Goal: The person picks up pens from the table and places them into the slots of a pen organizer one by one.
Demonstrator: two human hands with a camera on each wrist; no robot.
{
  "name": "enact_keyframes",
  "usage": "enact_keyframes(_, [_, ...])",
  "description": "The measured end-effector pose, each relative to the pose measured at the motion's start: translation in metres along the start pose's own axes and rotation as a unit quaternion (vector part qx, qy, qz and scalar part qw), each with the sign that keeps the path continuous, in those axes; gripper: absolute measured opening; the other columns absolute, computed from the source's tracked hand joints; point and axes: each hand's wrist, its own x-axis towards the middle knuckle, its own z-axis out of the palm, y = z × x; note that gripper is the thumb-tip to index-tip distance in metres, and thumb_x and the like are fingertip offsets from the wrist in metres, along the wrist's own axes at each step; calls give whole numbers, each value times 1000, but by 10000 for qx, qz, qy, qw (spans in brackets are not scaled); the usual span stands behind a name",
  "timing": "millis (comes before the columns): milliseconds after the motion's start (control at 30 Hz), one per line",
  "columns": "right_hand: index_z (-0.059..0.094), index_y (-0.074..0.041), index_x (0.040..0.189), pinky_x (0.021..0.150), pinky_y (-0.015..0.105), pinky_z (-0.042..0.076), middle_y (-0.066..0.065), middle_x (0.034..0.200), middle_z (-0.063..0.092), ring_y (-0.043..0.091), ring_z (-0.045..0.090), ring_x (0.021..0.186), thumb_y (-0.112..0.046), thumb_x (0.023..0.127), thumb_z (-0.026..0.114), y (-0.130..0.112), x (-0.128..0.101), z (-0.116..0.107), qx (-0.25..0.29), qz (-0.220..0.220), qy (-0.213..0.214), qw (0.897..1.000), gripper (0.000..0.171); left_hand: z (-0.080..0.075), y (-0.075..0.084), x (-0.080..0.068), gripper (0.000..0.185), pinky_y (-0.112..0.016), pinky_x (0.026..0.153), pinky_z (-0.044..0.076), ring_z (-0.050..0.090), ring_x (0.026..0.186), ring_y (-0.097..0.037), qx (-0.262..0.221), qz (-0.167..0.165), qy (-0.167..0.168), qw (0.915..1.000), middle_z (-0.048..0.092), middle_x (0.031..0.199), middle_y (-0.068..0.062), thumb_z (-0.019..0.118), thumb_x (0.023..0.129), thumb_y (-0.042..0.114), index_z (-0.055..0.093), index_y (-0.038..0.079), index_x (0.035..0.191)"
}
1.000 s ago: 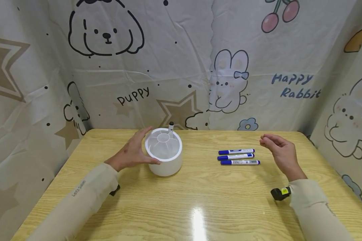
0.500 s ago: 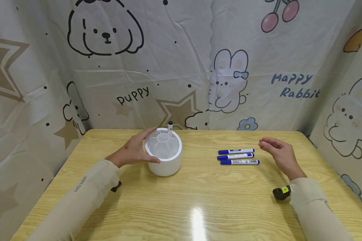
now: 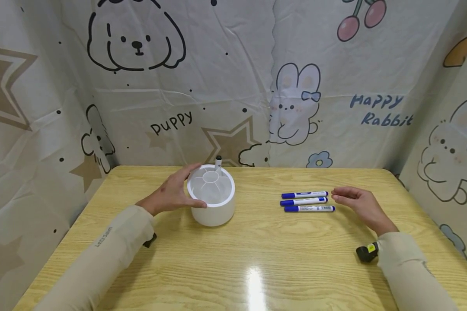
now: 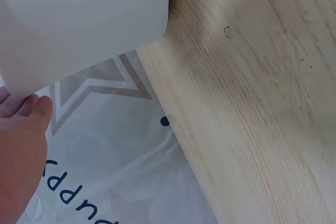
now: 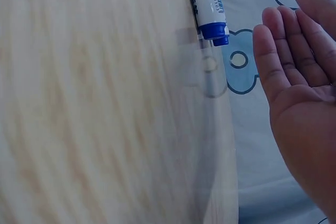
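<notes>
One Side Held, One Side Free

Just left of the middle of the frame sits a round white pot (image 3: 214, 214), with thin pale walls inside that split it up like slices of pie. It stands on the yellow wood-look worktop (image 3: 194, 272). The left hand (image 3: 171, 194) is clamped on the pot's left side, with the thumb at the front and the fingers round the back. That grip probably stops the pot from sliding or turning, and it leaves the top and the right side free.

One thin white marker with a black end (image 3: 218, 163) stands in a back slot of the pot, leaning a little. The little walls likely stop it from falling flat.

Right of the middle, three white markers with blue caps (image 3: 304, 201) lie flat, side by side. The caps all point left, toward the pot, and the tail ends face the right hand (image 3: 359, 205). Lined up like that, each one should be easy to pick out.

The right hand is just beside the tail end of the top marker and seems not to touch it. It is empty, with its fingers loosely bent. I cannot tell if the thumb tip touches a finger. Being low and near probably keeps the markers within easy reach.
</notes>
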Motion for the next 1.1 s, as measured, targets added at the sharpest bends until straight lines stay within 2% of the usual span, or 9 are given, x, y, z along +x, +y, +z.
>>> enact_keyframes(133, [61, 1, 133, 84, 10, 44, 19, 134, 61, -10, 50, 101, -43, 93, 70, 3, 2, 1, -224, -31, -47, 9997, 60, 0, 0, 0, 113, -53, 109, 41, 48, 131, -36, -85, 24, 29, 10000, 44, 148, -21, 97, 64, 27, 32, -4, 151])
enact_keyframes(333, [64, 3, 128, 81, 8, 46, 22, 131, 61, -6, 54, 100, -30, 95, 71, 5, 4, 2, -409, -224, -188, 9987, 48, 1, 0, -1, 111, -50, 110, 41, 47, 131, -36, -201, 104, 53, 9997, 44, 146, -22, 96, 65, 26, 32, -5, 150])
enact_keyframes(500, [65, 3, 126, 80, 11, 47, 22, 129, 63, 15, 58, 111, -24, 96, 70, 6, 5, 3, -593, -240, -305, 9975, 41, 1, -1, 0, 112, -48, 112, 40, 46, 133, -35, -241, 62, 68, 9997, 43, 147, -20, 97, 65, 25, 31, -5, 151])
enact_keyframes(633, [65, 3, 126, 80, 11, 47, 20, 126, 65, 24, 60, 113, -20, 95, 71, 9, 6, 3, -678, -231, -438, 9965, 39, 2, 0, 0, 111, -49, 111, 41, 47, 131, -35, -279, 60, 64, 9996, 43, 146, -20, 96, 65, 25, 31, -5, 150])
enact_keyframes(733, [66, 3, 124, 87, 21, 51, 20, 124, 66, 28, 61, 112, -18, 94, 72, 11, 7, 5, -744, -255, -492, 9957, 37, 3, 0, -1, 109, -50, 109, 42, 49, 129, -36, -312, 88, 92, 9994, 44, 145, -21, 96, 65, 24, 33, -5, 149])
enact_keyframes(800, [67, 2, 123, 93, 33, 52, 21, 123, 65, 35, 60, 114, -15, 93, 72, 12, 7, 6, -828, -265, -512, 9949, 35, 4, -1, -1, 108, -49, 109, 43, 49, 129, -36, -342, 101, 120, 9993, 45, 144, -21, 96, 65, 24, 34, -5, 149])
enact_keyframes(900, [67, 3, 121, 98, 51, 49, 23, 123, 65, 38, 59, 114, -11, 93, 72, 12, 6, 9, -914, -341, -572, 9936, 32, 5, -1, -2, 108, -49, 109, 43, 50, 128, -35, -370, 120, 155, 9991, 47, 143, -21, 97, 65, 23, 34, -6, 148])
enact_keyframes(1100, [69, 3, 118, 96, 53, 49, 22, 120, 65, 38, 59, 112, -8, 92, 72, 9, 6, 13, -1079, -468, -687, 9907, 29, 6, -2, -3, 109, -48, 109, 44, 51, 128, -35, -297, 121, 250, 9992, 47, 142, -22, 97, 63, 24, 35, -8, 147])
